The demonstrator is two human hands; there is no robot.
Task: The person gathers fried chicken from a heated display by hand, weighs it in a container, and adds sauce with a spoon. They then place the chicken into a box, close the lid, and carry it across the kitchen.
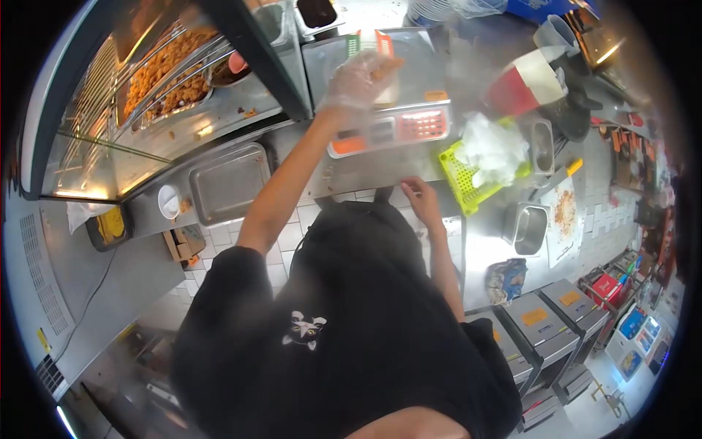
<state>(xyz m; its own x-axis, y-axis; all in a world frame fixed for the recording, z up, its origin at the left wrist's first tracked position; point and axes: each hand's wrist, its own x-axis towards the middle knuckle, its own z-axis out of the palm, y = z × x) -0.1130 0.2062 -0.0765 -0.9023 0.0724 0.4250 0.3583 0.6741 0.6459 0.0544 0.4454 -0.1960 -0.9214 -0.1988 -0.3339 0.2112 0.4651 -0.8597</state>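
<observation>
My left hand (360, 82), in a clear plastic glove, is closed over the steel counter, with a small brown piece (387, 68) that looks like fried food at its fingertips. Just beneath it stands a white paper bag (375, 44) with red and green stripes, partly hidden by the hand. The bag is on a weighing scale (391, 132) with a red display and orange keys. Bare and loosely bent, my right hand (422, 200) hangs by the counter's front edge; its fingers are apart and hold nothing.
At left, a glass case holds a tray of fried pieces (164, 80). A steel tray (230, 183) and white cup (169, 200) sit below it. To the right are a green basket (462, 183) with white plastic, a steel pan (528, 227) and a cutting board (563, 241) with crumbs.
</observation>
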